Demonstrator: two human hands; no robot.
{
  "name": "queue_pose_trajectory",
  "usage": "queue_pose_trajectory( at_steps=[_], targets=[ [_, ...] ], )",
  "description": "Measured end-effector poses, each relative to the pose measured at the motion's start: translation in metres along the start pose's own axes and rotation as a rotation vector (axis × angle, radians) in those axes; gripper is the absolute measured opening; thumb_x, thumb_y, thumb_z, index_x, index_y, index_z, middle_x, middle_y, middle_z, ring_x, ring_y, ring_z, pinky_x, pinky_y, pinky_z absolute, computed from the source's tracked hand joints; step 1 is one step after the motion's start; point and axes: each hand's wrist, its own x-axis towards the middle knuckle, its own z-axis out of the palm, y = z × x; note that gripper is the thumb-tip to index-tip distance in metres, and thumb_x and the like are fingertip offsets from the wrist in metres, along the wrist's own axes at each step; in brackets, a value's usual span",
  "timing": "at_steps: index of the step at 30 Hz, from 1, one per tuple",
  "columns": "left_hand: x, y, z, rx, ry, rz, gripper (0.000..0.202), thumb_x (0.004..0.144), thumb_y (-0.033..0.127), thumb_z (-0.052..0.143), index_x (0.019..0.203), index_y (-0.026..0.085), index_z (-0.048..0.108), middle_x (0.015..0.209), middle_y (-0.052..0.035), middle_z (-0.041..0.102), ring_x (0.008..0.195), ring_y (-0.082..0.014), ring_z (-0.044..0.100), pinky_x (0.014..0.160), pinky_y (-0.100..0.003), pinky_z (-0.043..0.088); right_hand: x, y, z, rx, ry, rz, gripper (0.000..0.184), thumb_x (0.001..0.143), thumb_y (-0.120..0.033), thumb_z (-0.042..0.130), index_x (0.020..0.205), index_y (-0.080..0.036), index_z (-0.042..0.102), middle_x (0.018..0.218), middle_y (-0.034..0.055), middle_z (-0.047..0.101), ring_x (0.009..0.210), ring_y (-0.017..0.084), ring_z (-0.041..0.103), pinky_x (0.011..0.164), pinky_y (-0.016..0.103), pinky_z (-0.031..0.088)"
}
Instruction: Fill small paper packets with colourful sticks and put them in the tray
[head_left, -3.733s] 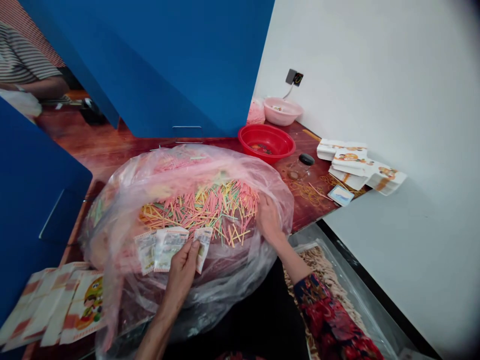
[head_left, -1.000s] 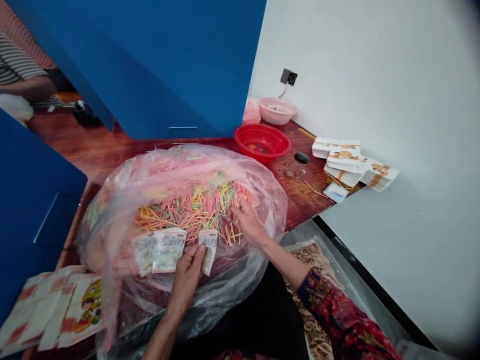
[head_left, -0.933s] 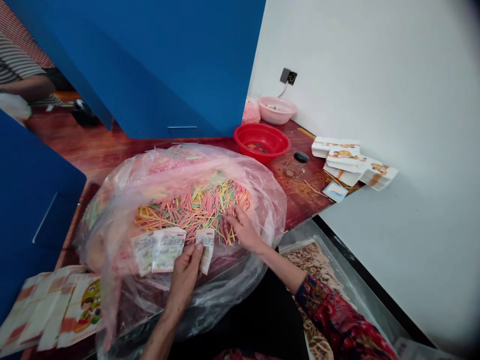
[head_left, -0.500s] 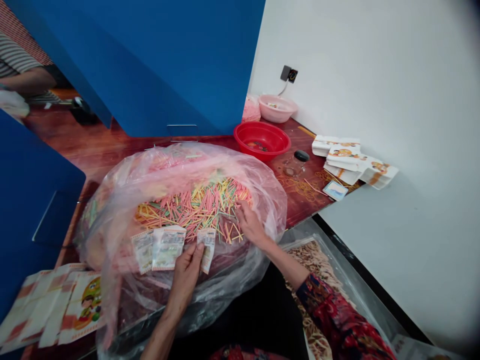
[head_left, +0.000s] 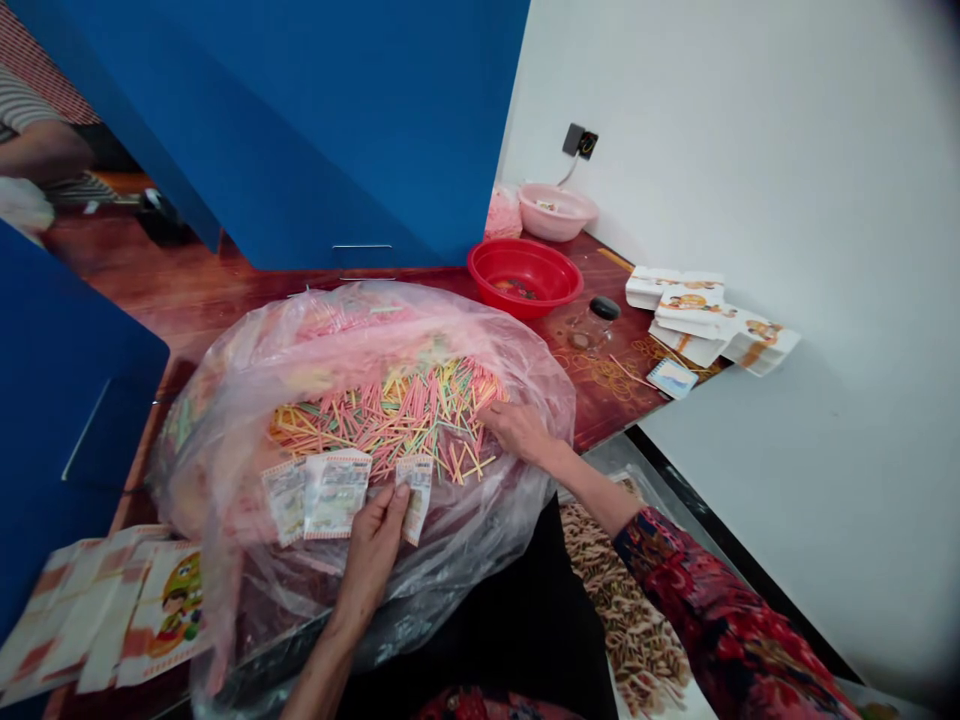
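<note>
Thin pastel sticks (head_left: pixel 390 415) in pink, yellow and green lie heaped in the wide clear plastic bag (head_left: pixel 247 360) on the reddish wooden table (head_left: pixel 202 290) in front of you. Your right hand (head_left: pixel 520 430) rests palm down on the near right edge of the heap, fingers loosely bent onto the sticks. Whether any are pinched under them I cannot tell. Your left hand (head_left: pixel 373 548) is closed on a fan of small printed paper packets (head_left: pixel 330 492), thumb on top, held against the bag's near rim.

The sticks look light, stiff and slippery against each other, so they would likely scatter if raked. A pinch across the middle of a small bunch should hold best. The packets look thin and floppy, and your grip at their lower edge suits them. A round red plastic bowl (head_left: pixel 525 275) stands beyond the bag.
</note>
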Motion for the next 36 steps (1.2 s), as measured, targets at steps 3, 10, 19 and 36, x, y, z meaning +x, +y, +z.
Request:
queue_pose_trajectory(
  at_steps=[3, 10, 19, 36],
  targets=[
    [-0.002, 0.003, 0.0, 0.016, 0.012, -0.001, 0.054, 0.077, 0.073, 0.065, 0.069, 0.019, 0.062, 0.064, 0.0015, 0.053, 0.064, -0.0147, 0.046, 0.059, -0.024, 0.039, 0.004, 0.002, 0.003, 0.046, 0.07, -0.003, 0.026, 0.104, -0.02, 0.042, 0.105, -0.019, 0.068, 0.101, 0.0106, 0.066, 0.085, 0.022, 0.059, 0.062, 0.03, 0.032],
    [-0.002, 0.005, 0.0, -0.008, 0.035, -0.029, 0.059, 0.072, 0.077, 0.068, 0.073, 0.018, 0.067, 0.068, -0.0004, 0.058, 0.069, -0.0165, 0.049, 0.062, -0.025, 0.043, 0.012, -0.01, 0.001, 0.605, 0.409, 0.182, 0.017, 0.098, -0.03, 0.053, 0.083, -0.022, 0.056, 0.089, 0.0044, 0.058, 0.078, 0.019, 0.05, 0.069, 0.029, 0.039],
    [-0.005, 0.009, -0.002, -0.071, 0.063, -0.016, 0.058, 0.073, 0.076, 0.069, 0.066, 0.019, 0.062, 0.06, 0.0033, 0.049, 0.06, -0.0121, 0.04, 0.058, -0.023, 0.037, 0.025, -0.083, -0.003, 2.047, 0.224, 0.341, 0.028, 0.082, -0.041, 0.068, 0.089, -0.023, 0.048, 0.066, -0.0061, 0.05, 0.054, 0.012, 0.047, 0.052, 0.025, 0.043],
    [-0.005, 0.0, -0.019, 0.064, 0.167, 0.107, 0.041, 0.089, 0.059, 0.059, 0.073, 0.021, 0.058, 0.07, 0.0028, 0.051, 0.069, -0.0145, 0.045, 0.066, -0.024, 0.039, 0.002, -0.125, 0.045, 1.256, 0.434, 0.023, 0.017, 0.102, -0.028, 0.042, 0.102, -0.023, 0.059, 0.082, 0.0013, 0.058, 0.077, 0.018, 0.058, 0.077, 0.033, 0.048]
  ],
)
